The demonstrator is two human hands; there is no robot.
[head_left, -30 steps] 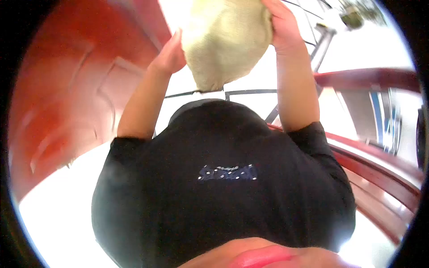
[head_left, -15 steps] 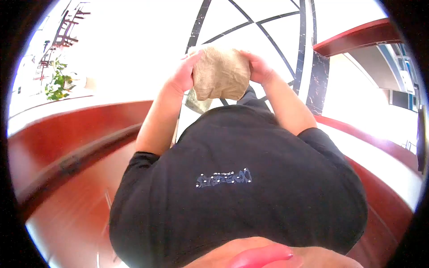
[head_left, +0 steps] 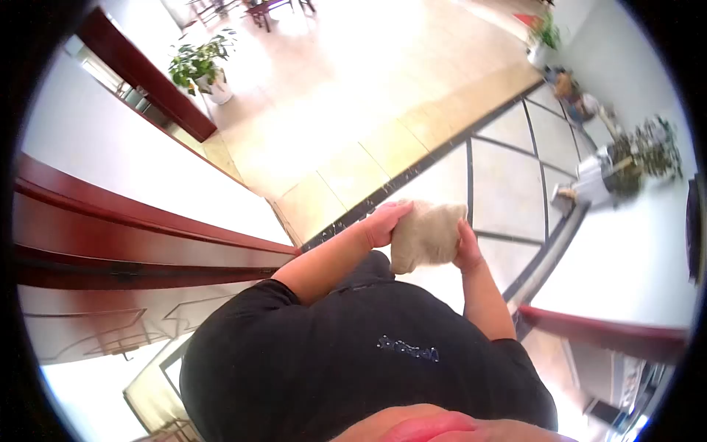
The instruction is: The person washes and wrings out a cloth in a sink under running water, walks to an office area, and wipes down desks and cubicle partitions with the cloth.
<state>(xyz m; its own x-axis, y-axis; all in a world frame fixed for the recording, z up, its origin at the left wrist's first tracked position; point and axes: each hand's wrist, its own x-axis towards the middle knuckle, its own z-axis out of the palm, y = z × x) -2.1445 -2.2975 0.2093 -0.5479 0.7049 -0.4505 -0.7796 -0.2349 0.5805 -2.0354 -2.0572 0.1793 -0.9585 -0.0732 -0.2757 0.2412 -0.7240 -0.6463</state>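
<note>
A beige folded cloth (head_left: 428, 234) is held in front of my body, above the floor. My left hand (head_left: 384, 222) grips its left edge, thumb and fingers pressed on the fabric. On the opposite edge my right hand (head_left: 467, 247) has hold of the cloth too. Parts of the fingers of both hands are hidden behind the fabric.
A red door (head_left: 147, 236) stands open at the left. Potted plants are at the upper left (head_left: 215, 87), upper right (head_left: 540, 53) and right (head_left: 615, 177). The tiled floor (head_left: 508, 177) has dark stripes. A red door frame (head_left: 604, 331) is at the lower right.
The view has turned and now shows the hallway floor and the plants. The cloth hung large and high at first; it now appears smaller and lower, still between both hands.
</note>
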